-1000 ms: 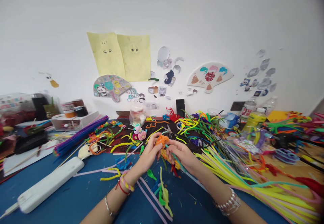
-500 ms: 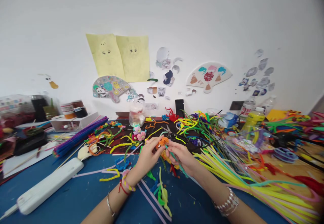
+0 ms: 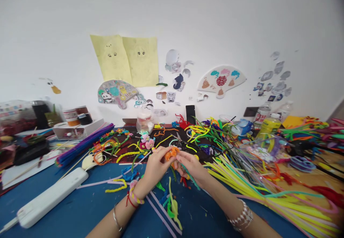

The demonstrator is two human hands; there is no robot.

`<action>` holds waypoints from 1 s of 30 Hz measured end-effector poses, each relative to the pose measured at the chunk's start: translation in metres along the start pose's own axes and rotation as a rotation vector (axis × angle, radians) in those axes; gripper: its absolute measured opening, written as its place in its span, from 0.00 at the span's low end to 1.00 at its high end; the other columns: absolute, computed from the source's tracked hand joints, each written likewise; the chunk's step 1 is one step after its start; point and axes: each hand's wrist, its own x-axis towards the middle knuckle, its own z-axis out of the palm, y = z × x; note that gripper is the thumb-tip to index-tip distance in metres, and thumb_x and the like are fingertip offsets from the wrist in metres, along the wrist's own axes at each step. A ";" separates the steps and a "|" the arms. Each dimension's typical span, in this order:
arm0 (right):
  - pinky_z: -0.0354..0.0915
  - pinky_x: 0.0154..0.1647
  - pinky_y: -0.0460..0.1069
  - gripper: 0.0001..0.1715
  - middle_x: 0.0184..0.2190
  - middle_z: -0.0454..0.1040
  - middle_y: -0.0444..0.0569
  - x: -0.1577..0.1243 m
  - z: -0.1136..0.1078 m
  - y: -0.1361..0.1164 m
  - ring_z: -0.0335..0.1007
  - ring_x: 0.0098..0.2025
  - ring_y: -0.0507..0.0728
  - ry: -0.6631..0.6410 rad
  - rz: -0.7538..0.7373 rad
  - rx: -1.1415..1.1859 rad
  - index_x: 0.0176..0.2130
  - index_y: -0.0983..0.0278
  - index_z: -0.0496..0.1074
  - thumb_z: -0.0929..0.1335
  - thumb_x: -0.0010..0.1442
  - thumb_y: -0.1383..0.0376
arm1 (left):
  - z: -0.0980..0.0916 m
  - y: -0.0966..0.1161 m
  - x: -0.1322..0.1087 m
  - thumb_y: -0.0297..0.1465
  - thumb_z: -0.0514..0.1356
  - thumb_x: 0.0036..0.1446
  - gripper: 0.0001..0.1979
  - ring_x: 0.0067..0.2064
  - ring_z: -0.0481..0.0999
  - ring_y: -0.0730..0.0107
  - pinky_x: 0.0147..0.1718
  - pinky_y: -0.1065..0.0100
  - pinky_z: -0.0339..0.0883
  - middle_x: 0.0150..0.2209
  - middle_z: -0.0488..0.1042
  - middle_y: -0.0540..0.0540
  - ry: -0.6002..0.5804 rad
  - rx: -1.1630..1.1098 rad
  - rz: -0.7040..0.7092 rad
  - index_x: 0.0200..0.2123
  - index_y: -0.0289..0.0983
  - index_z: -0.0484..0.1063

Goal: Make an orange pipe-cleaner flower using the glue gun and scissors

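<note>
Between both hands, over the middle of the table, is an orange pipe-cleaner flower (image 3: 171,153). My left hand (image 3: 158,162) is closed on its left side with thumb and fingers. My right hand (image 3: 192,166) pinches the flower's right edge. A teal pipe cleaner (image 3: 191,179) trails from under the right hand's fingers down towards the table; where its upper end goes is hidden. Just beyond my left hand sits a pink and mint pipe-cleaner flower cluster (image 3: 147,141). Below the hands lies a yellow and green pipe-cleaner piece (image 3: 173,205).
A large bundle of yellow pipe cleaners (image 3: 255,191) spreads at the right. A white power strip (image 3: 53,196) lies at the left, near a purple and blue bundle (image 3: 84,144). Scissors (image 3: 177,136) rest on the dark mat. A phone (image 3: 190,114) leans against the wall.
The orange flower has turned in the fingers, so more of its petals face me. The right hand's fingers have closed in and shifted slightly; the arms stay nearly in place.
</note>
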 end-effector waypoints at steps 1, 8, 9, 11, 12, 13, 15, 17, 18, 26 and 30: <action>0.50 0.13 0.41 0.16 0.22 0.67 0.40 0.000 0.000 0.001 0.56 0.15 0.44 0.001 -0.013 -0.018 0.34 0.64 0.66 0.65 0.55 0.53 | 0.000 0.001 0.000 0.36 0.58 0.54 0.16 0.37 0.72 0.64 0.37 0.63 0.66 0.37 0.75 0.44 0.001 0.010 -0.004 0.46 0.40 0.71; 0.53 0.18 0.42 0.17 0.21 0.67 0.41 0.002 -0.004 0.008 0.59 0.19 0.46 0.018 -0.095 -0.030 0.39 0.63 0.68 0.66 0.56 0.54 | 0.004 0.008 -0.003 0.36 0.62 0.49 0.29 0.31 0.70 0.69 0.31 0.68 0.67 0.35 0.70 0.46 0.058 -0.211 -0.151 0.55 0.39 0.61; 0.55 0.20 0.42 0.17 0.22 0.68 0.41 0.002 -0.004 0.009 0.59 0.20 0.46 0.032 -0.111 -0.007 0.41 0.63 0.69 0.66 0.56 0.55 | 0.005 0.010 -0.003 0.36 0.63 0.49 0.30 0.32 0.71 0.69 0.31 0.67 0.68 0.37 0.70 0.45 0.056 -0.268 -0.174 0.55 0.38 0.60; 0.59 0.25 0.43 0.16 0.26 0.70 0.43 0.002 -0.004 0.009 0.62 0.24 0.48 0.045 -0.141 0.034 0.42 0.62 0.71 0.68 0.55 0.56 | 0.006 0.015 -0.003 0.36 0.63 0.49 0.28 0.38 0.72 0.65 0.35 0.66 0.68 0.42 0.69 0.42 0.032 -0.368 -0.173 0.53 0.37 0.62; 0.61 0.28 0.44 0.16 0.28 0.71 0.44 0.001 -0.003 0.008 0.63 0.26 0.49 0.040 -0.147 0.044 0.42 0.61 0.72 0.68 0.55 0.57 | 0.006 0.018 -0.003 0.36 0.62 0.50 0.24 0.41 0.71 0.63 0.37 0.64 0.68 0.44 0.69 0.41 0.013 -0.403 -0.146 0.51 0.37 0.65; 0.62 0.31 0.45 0.16 0.30 0.71 0.45 0.000 -0.003 0.007 0.65 0.29 0.50 0.033 -0.146 0.047 0.42 0.61 0.72 0.68 0.54 0.57 | 0.005 0.020 -0.003 0.36 0.61 0.51 0.20 0.44 0.70 0.61 0.40 0.63 0.68 0.45 0.69 0.40 -0.002 -0.425 -0.105 0.47 0.37 0.68; 0.64 0.38 0.48 0.17 0.32 0.72 0.46 -0.001 -0.003 0.004 0.67 0.34 0.53 0.018 -0.125 0.034 0.42 0.60 0.73 0.69 0.53 0.57 | 0.004 0.023 -0.003 0.35 0.60 0.53 0.12 0.46 0.69 0.60 0.44 0.60 0.65 0.44 0.70 0.40 -0.013 -0.427 -0.023 0.39 0.36 0.72; 0.63 0.42 0.50 0.17 0.32 0.73 0.47 -0.003 -0.004 0.000 0.68 0.37 0.55 0.005 -0.099 0.012 0.41 0.61 0.75 0.69 0.52 0.56 | 0.002 0.024 -0.004 0.35 0.59 0.54 0.09 0.45 0.69 0.60 0.46 0.59 0.63 0.41 0.71 0.41 -0.002 -0.401 0.031 0.34 0.36 0.73; 0.63 0.42 0.50 0.17 0.32 0.73 0.47 -0.003 -0.005 -0.002 0.68 0.37 0.55 -0.001 -0.090 0.004 0.39 0.62 0.75 0.69 0.52 0.55 | 0.002 0.024 -0.005 0.35 0.58 0.54 0.09 0.44 0.69 0.61 0.45 0.59 0.63 0.40 0.72 0.41 0.000 -0.392 0.047 0.33 0.36 0.73; 0.60 0.26 0.45 0.18 0.23 0.70 0.44 -0.001 -0.005 0.000 0.62 0.23 0.49 0.020 -0.087 -0.065 0.30 0.64 0.74 0.73 0.46 0.53 | 0.000 0.029 -0.009 0.38 0.56 0.55 0.12 0.41 0.69 0.61 0.42 0.60 0.63 0.36 0.72 0.42 0.048 -0.397 0.027 0.26 0.37 0.72; 0.57 0.22 0.45 0.21 0.18 0.68 0.42 0.000 -0.003 0.005 0.59 0.19 0.48 0.038 -0.074 -0.118 0.26 0.65 0.72 0.72 0.44 0.50 | 0.001 0.032 -0.011 0.40 0.53 0.57 0.16 0.36 0.70 0.62 0.38 0.62 0.63 0.30 0.71 0.44 0.053 -0.378 -0.038 0.22 0.37 0.69</action>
